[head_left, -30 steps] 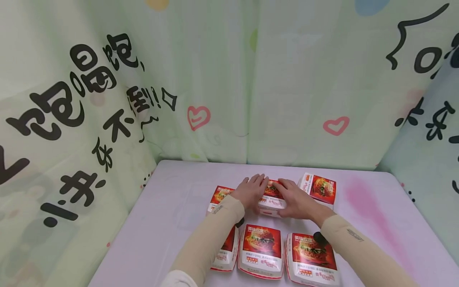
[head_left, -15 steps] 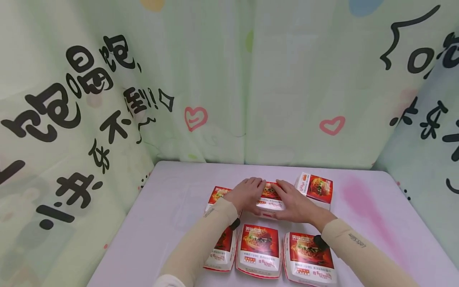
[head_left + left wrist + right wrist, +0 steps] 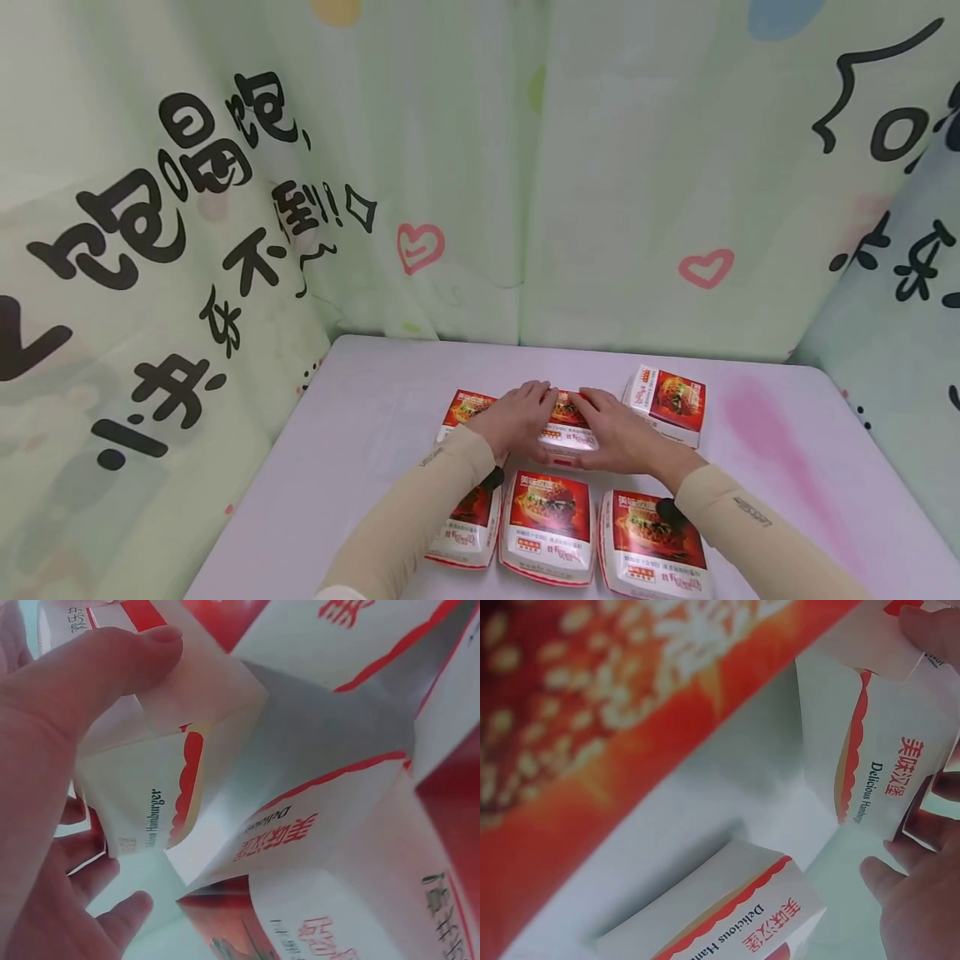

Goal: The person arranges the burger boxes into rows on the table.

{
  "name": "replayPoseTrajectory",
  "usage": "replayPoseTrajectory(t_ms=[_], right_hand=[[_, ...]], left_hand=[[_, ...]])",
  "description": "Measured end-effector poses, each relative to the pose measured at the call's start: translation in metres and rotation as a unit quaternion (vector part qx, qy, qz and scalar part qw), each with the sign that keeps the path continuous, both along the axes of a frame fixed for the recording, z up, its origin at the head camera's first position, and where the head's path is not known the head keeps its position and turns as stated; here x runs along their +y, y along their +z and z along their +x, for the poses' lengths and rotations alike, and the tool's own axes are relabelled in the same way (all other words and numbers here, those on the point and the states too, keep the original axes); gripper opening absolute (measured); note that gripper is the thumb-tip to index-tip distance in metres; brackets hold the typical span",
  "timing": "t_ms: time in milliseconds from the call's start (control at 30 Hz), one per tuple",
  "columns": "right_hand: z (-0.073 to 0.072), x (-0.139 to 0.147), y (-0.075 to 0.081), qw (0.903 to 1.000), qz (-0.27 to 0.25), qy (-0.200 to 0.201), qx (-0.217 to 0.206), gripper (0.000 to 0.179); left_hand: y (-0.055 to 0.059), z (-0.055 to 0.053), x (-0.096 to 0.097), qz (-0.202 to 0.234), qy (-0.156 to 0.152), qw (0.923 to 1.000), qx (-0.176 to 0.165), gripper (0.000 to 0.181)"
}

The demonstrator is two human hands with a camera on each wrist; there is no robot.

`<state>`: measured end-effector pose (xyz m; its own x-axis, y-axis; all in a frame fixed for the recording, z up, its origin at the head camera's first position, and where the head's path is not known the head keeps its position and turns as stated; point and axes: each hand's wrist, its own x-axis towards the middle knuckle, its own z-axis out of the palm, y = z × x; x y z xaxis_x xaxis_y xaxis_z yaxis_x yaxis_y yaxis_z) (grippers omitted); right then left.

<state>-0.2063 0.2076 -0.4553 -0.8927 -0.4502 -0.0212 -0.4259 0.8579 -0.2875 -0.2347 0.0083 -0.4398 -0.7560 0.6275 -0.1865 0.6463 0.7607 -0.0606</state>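
A white and red hamburger box [image 3: 567,435] stands in the middle of the back row, held from both sides between my two hands. In the head view my left hand [image 3: 516,423] grips its left side; the left wrist view has that thumb [image 3: 112,664] across its front and fingers round the far side. My right hand [image 3: 626,435] grips the right side, with thumb and fingertips [image 3: 877,874] partly in the right wrist view. Beside my left hand sits another hamburger box [image 3: 463,406], partly covered. A third hamburger box [image 3: 675,402] lies at a slant to the right.
Nearer the person, a front row of similar boxes lies face up: one left [image 3: 472,529] under the left forearm, one in the middle [image 3: 546,525], one right [image 3: 656,546] below the right wrist. The pale table [image 3: 360,467] backs onto a printed curtain [image 3: 600,208].
Both hands and the hamburger box between them have shifted slightly towards the person. The other boxes stay where they were; the head view sways a little.
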Motion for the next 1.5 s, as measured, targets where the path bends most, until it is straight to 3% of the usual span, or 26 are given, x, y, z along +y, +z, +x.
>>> replayPoseTrajectory(t_ms=[200, 500, 767, 1333, 1500], right_hand=[[0.001, 0.0, -0.002, 0.9999, -0.002, -0.009, -0.008, 0.092], [0.003, -0.002, -0.006, 0.9993, -0.012, -0.008, -0.033, 0.092], [0.004, -0.001, -0.007, 0.9991, -0.006, 0.009, -0.041, 0.094], [0.007, -0.003, -0.009, 0.9968, -0.021, 0.005, -0.077, 0.096], [0.007, -0.003, -0.008, 0.9966, -0.025, -0.001, -0.078, 0.097]], left_hand=[[-0.001, 0.005, -0.004, -0.006, -0.005, 1.0, 0.002, 0.1], [-0.005, 0.009, -0.014, 0.018, -0.003, 0.9992, -0.035, 0.096], [-0.004, 0.011, -0.018, 0.024, -0.008, 0.9993, -0.027, 0.095], [-0.008, 0.006, -0.029, 0.051, 0.026, 0.9942, -0.091, 0.1], [-0.007, 0.005, -0.032, 0.061, 0.035, 0.993, -0.095, 0.1]])
